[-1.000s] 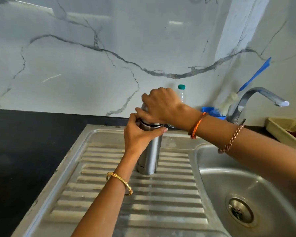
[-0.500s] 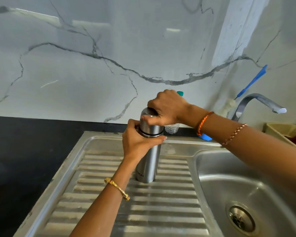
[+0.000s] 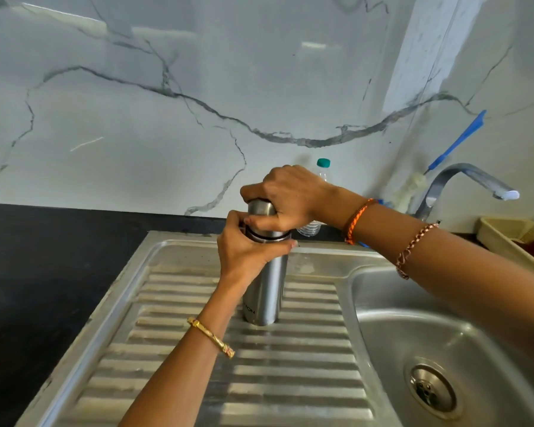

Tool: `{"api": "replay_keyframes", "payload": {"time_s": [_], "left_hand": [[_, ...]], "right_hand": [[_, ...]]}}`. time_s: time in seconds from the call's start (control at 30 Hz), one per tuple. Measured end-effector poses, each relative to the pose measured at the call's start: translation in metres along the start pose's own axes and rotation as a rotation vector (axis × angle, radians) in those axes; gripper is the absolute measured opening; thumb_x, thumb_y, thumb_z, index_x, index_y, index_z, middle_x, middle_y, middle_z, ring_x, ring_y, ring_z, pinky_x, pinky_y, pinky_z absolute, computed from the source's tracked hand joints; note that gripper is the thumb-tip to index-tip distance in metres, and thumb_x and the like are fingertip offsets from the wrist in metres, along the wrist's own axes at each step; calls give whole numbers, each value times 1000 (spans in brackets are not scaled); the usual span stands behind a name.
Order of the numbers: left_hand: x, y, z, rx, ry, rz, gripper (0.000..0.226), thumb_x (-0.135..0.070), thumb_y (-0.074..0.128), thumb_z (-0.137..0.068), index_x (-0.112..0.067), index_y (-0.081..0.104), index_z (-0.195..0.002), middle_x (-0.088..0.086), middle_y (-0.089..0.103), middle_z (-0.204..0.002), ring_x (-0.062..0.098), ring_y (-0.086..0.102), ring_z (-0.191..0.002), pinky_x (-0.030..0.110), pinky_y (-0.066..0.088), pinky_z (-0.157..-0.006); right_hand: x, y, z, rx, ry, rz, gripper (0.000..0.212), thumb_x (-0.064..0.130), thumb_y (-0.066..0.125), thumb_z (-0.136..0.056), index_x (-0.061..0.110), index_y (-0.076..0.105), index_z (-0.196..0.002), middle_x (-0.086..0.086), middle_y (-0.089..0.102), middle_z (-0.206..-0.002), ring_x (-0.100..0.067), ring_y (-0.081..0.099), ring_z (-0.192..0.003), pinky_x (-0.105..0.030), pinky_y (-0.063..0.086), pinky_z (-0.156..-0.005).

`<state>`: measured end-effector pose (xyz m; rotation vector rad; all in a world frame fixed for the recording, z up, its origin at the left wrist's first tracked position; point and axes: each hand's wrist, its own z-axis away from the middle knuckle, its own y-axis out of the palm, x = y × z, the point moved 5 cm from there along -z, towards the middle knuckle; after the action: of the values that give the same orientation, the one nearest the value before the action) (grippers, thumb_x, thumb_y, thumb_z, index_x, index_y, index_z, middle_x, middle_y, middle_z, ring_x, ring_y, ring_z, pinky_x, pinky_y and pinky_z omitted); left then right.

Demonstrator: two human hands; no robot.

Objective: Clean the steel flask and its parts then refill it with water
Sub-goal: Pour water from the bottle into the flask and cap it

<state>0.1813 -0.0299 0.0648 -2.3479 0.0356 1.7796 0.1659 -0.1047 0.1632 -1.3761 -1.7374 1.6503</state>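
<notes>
Since the earlier frame, the right hand (image 3: 293,195) had turned slightly on the cap (image 3: 261,208), fingers wrapped round it. At centre frame the flask (image 3: 267,291) stood upright on the drainboard (image 3: 290,365), the left hand (image 3: 247,248) gripping its neck. Whether the cap was loosening or tightening was unclear; the flask was best held steady.

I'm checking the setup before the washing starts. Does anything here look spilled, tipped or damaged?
Nothing stands out. The steel flask stands upright on the ribbed drainboard, the left hand gripping its body and the right hand on its cap. No spill shows, and the tap isn't running.
</notes>
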Motion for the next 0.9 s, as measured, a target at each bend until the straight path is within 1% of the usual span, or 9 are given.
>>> {"api": "replay_keyframes", "payload": {"time_s": [0.17, 0.23, 0.3, 0.37, 0.47, 0.57, 0.7, 0.83, 0.9], "left_hand": [[0, 0, 0, 34, 1, 22, 63, -16, 91, -48, -16, 51, -97, -4, 64, -88, 7, 62, -79, 11, 48, -61], [-2, 1, 1, 56, 3, 27, 67, -18, 91, -49, -17, 50, -103, -8, 61, -91, 2, 58, -82, 10, 44, -65], [-1, 1, 7, 68, -12, 36, 68, -19, 90, -51, -18, 48, -105, -10, 58, -93, -1, 56, -83, 9, 42, -64], [2, 1, 9, 93, -33, 71, 67, -20, 89, -53, -20, 47, -106, -9, 58, -97, 0, 57, -87, 10, 43, -66], [7, 0, 13, 171, -63, 108, 62, -21, 87, -59, -24, 49, -108, -9, 61, -99, 5, 59, -93, 14, 44, -71], [9, 2, 20, 270, -65, 74, 66, -22, 84, -63, -31, 47, -116, -16, 59, -101, 2, 57, -93, 18, 45, -74], [6, -14, 20, 122, 11, -75, 72, -25, 88, -56, -24, 52, -118, -13, 60, -96, 6, 59, -87, 31, 53, -82], [8, -48, 19, 26, 46, -141, 65, -30, 88, -54, -28, 54, -110, -13, 60, -91, 14, 61, -91, 36, 53, -83], [9, -67, 22, -13, 37, -148, 63, -30, 88, -55, -29, 53, -107, -15, 59, -88, 13, 61, -89, 33, 52, -81]], "right_hand": [[-3, 7, 7, -7, 296, -129, 61, 67, 20, -73, 25, 55, -100, 7, 43, -61, -23, 50, -73, -30, 32, -60], [-13, 15, 25, -54, 442, -550, 51, 63, 30, -80, 30, 58, -107, 8, 58, -80, -18, 55, -84, -31, 41, -70], [-29, 33, 60, -304, 673, -1120, 41, 54, 25, -90, 37, 56, -110, 4, 62, -96, -16, 55, -90, -29, 43, -79], [-31, 65, 102, -492, 859, -1336, 34, 45, 29, -90, 37, 53, -112, 2, 62, -105, -17, 55, -99, -30, 45, -83], [10, 115, 131, -214, 875, -1337, 62, 25, 55, -70, 34, 39, -129, 1, 45, -137, -17, 47, -118, -30, 47, -88], [48, 141, 119, -95, 844, -1326, 98, 17, 80, -67, 26, 20, -144, 11, 32, -137, -10, 35, -124, -29, 37, -100], [66, 140, 93, -336, 1006, -1086, 78, 28, 85, -60, 19, 45, -126, 6, 57, -110, -15, 59, -101, -34, 52, -86], [88, 135, 69, -319, 1003, -1016, 85, 56, 70, -45, 22, 50, -121, 1, 67, -106, -17, 64, -93, -39, 55, -79], [100, 132, 58, -317, 949, -1034, 82, 53, 70, -47, 22, 51, -120, 2, 67, -105, -13, 64, -89, -34, 55, -77]]}}
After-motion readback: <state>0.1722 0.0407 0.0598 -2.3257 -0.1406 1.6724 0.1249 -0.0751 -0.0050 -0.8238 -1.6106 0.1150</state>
